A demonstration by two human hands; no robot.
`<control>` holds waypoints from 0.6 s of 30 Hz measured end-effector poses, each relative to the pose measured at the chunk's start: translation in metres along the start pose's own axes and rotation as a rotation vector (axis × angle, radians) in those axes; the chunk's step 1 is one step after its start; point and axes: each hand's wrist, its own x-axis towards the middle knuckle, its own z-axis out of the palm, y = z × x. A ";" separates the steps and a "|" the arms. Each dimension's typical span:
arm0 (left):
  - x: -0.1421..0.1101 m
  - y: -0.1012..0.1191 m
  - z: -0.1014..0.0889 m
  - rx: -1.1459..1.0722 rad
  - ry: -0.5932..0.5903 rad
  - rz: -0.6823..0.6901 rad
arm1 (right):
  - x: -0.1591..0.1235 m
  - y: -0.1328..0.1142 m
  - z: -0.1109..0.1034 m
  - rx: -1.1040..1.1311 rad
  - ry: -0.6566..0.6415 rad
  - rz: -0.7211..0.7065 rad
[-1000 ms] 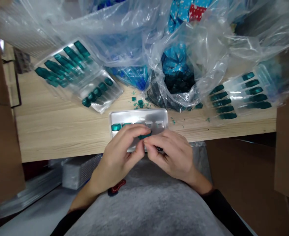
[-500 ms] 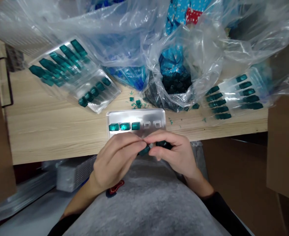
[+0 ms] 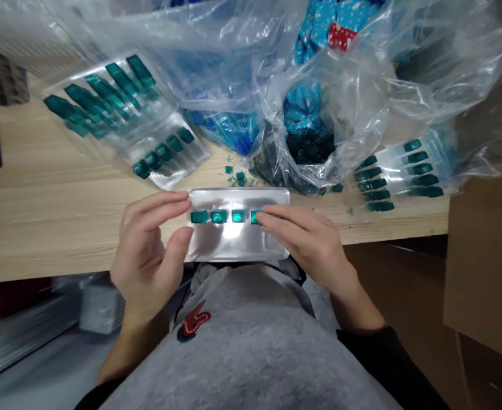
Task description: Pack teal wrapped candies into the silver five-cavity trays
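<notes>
a wooden table [image 3: 62,228] runs across the view, with plastic bags [image 3: 319,97] heaped along its back, their contents blurred behind the film. at its front edge lies a metal tray [image 3: 233,245], long axis running left to right, with a row of four teal pieces [image 3: 219,216] along it. the left hand [image 3: 148,245] is spread, fingertips at the tray's left end, while the right hand [image 3: 306,245] lies with fingers together, pinching nothing, their tips half hiding the fourth piece.
</notes>
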 end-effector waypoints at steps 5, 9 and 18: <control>0.001 0.002 -0.003 0.037 0.080 -0.091 | 0.012 0.001 0.003 -0.142 -0.115 -0.054; 0.001 0.002 -0.001 0.011 0.033 -0.045 | 0.015 -0.001 0.001 0.053 -0.069 0.023; 0.020 0.030 0.014 -0.091 -0.215 0.122 | 0.013 -0.024 -0.008 0.596 -0.049 0.277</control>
